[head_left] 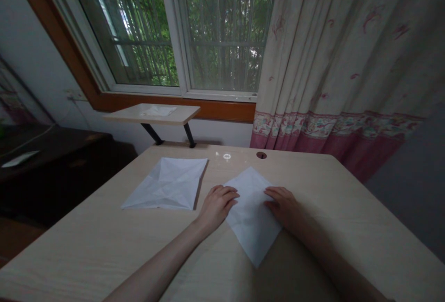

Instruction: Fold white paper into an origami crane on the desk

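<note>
Both hands, left hand (217, 204) and right hand (283, 204), flat, fingers spread, gripping nothing. Pressing folded paper (252, 216). Probably light, limp, crease-prone; best pinched at corners.

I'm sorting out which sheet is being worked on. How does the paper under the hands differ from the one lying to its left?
The paper under the hands lies turned like a diamond, corner toward the person; the left paper lies square-on. The left hand and right hand press the first; nothing touches the second. The second shows diagonal creases and looks wider. Both are white and lie on the wooden table.
</note>
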Tool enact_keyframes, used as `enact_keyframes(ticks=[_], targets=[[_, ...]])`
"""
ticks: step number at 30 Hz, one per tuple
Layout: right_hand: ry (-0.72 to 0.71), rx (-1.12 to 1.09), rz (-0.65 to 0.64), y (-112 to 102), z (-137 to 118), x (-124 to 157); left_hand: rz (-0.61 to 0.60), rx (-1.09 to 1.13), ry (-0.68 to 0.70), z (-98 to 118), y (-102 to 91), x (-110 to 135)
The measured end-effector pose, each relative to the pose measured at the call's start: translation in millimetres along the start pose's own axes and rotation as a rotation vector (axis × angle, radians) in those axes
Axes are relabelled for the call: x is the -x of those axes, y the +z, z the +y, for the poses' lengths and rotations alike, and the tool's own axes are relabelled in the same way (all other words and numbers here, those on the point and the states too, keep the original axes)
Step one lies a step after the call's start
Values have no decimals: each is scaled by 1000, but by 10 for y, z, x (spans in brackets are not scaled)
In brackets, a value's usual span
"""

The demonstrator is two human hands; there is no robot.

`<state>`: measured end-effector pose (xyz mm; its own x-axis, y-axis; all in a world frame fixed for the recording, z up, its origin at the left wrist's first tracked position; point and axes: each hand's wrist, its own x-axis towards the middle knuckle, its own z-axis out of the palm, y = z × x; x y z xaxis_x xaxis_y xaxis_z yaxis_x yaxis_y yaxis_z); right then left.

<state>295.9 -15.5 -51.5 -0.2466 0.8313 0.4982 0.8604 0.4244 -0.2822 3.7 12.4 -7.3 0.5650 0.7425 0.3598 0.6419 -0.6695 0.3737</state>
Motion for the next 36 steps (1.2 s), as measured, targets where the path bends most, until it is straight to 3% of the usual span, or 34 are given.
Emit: enact_keyframes(ticks=[8,12,19,28,36], targets=[[111,2,84,126,123,-21,86,155,-49,-197,86,-7],[142,-13,61,125,107,-23,152,141,-107,-244,134,-4],[174,-42,14,64,55,-38,114,117,-189,-295,181,-9],[205,-49,-20,83,63,-29,162,204,-137,-273,146,-9],[177,-151,94,116,90,-41,164,362,-76,-190,106,1]])
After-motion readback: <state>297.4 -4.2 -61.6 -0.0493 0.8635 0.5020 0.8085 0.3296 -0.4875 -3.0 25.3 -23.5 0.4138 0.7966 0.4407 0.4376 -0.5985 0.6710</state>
